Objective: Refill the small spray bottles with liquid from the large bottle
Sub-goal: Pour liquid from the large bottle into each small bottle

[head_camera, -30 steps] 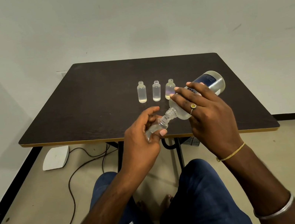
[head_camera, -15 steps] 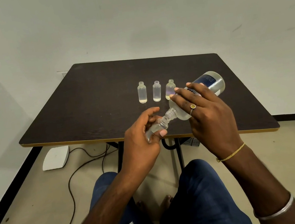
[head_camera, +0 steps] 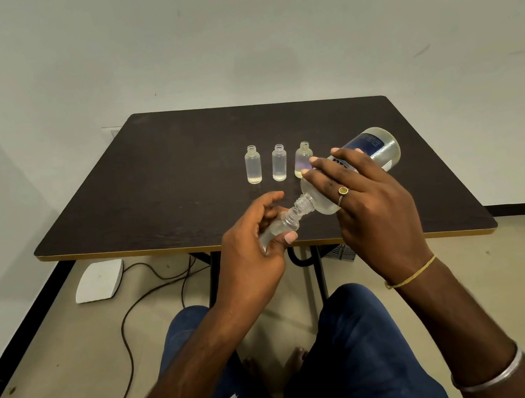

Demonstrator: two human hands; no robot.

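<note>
Head view: over the table [head_camera: 147, 183] edge, a small bottle [head_camera: 281, 228] gripped by the left hand [head_camera: 251, 263] is seemingly being filled from the tilted large bottle [head_camera: 373, 145] clasped by the right hand [head_camera: 371, 212]; a steady tilt is required next.

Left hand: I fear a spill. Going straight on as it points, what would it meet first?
Probably the neck of the large bottle, at the mouth of the small bottle; depth unclear.

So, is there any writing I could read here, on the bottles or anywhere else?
On the large bottle, the blue label: pale print, too blurred to read, partly hidden under the right hand.
No writing seen on the left small bottle, middle small bottle, right small bottle or held small bottle.
Nothing else carries readable text.
</note>
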